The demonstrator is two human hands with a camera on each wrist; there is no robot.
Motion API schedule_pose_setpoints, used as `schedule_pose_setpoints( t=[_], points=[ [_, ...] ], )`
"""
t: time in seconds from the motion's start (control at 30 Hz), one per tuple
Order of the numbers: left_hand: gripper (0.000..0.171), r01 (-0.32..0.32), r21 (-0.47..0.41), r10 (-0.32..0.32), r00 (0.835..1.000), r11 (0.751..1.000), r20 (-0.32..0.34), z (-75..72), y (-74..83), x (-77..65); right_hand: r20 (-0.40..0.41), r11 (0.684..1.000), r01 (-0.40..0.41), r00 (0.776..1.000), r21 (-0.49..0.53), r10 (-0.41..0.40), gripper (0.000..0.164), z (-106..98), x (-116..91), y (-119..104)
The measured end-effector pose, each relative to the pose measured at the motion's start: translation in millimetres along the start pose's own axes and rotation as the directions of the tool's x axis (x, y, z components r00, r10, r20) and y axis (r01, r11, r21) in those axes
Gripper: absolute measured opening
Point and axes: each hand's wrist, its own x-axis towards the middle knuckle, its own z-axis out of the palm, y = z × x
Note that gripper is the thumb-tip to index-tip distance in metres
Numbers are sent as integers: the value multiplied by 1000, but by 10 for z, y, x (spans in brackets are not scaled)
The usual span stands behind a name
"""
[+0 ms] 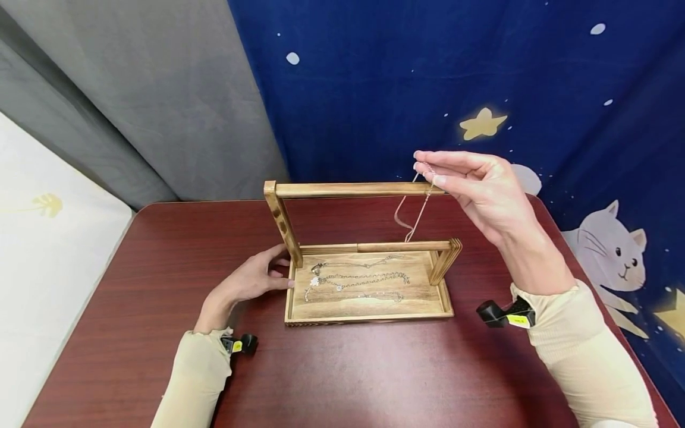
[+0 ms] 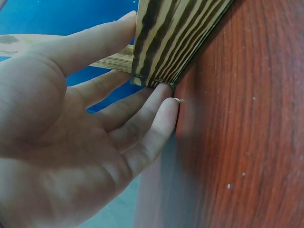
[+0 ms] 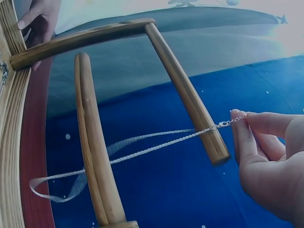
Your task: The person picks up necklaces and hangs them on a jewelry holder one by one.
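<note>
A wooden necklace stand (image 1: pixel 369 318) with a shallow tray base and two horizontal bars stands on the table. My left hand (image 1: pixel 257 274) holds its left end, the thumb at the tray wall and the other fingers reaching behind the post; the left wrist view shows my left hand (image 2: pixel 95 118) touching the striped end board. Above the upper bar (image 1: pixel 342 189), my right hand (image 1: pixel 489 190) pinches a fine silver necklace (image 1: pixel 421 213) near its clasp (image 3: pixel 223 124). One strand passes in front of that bar, the other behind it, and the loop dangles below.
Several silver necklaces (image 1: pixel 358 278) lie lengthwise in the tray. The lower bar (image 1: pixel 404 246) runs from the right post (image 1: pixel 445 261); its left end is free. Behind the dark red table (image 1: pixel 369 374) hang a grey curtain (image 1: pixel 160 89) and a blue one (image 1: pixel 364 95).
</note>
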Motion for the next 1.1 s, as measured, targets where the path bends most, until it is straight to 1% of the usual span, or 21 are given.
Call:
schedule_pose_setpoints(
  t=[0.3, 0.5, 0.6, 0.77, 1.1],
  points=[
    [74, -26, -21, 26, 1000, 999, 8, 19, -16, 28, 17, 999, -30, 999, -36, 31, 34, 108, 15, 74],
    [74, -20, 3, 20, 1000, 1000, -1, 10, -39, 30, 53, 997, -49, 997, -57, 52, 34, 237, 32, 128],
    [74, -18, -6, 18, 1000, 1000, 1, 13, -50, 27, 83, 997, -56, 995, -62, 61, 34, 311, 53, 159],
    [74, -20, -19, 20, 1000, 1000, 7, 11, -48, 28, 129, 998, -64, 989, -27, 67, 34, 414, 85, 199],
    [74, -24, 18, 24, 1000, 1000, 7, 4, -24, 25, 169, 995, -92, 982, 29, 86, 31, 567, 103, 263]
  ],
)
